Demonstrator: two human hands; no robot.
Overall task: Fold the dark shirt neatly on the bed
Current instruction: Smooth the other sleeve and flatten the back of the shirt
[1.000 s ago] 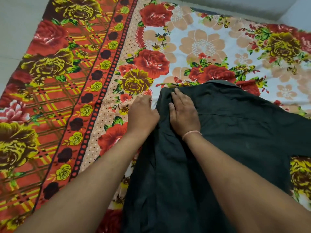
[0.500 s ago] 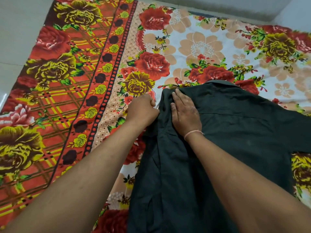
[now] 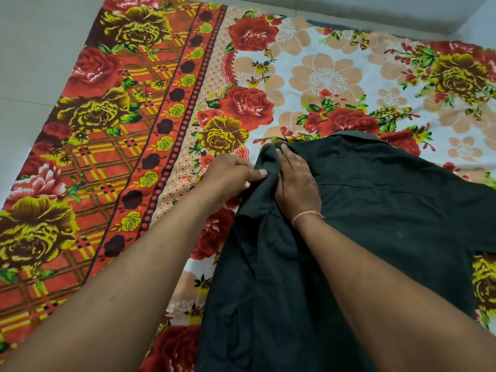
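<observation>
Floral bedsheet is covering the bed beneath both hands. Dark shirt is lying spread under and to the right of the hands. Left hand is pinching the shirt's left edge fold. Right hand is pressing flat, fingers together, just beside it.

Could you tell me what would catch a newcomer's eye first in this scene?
The bedsheet stands out first, with loud red and yellow roses filling the left and far side. Next comes the dark shirt, spread over the near right. At its left shoulder the left hand pinches the fabric while the right hand lies flat on it.
</observation>
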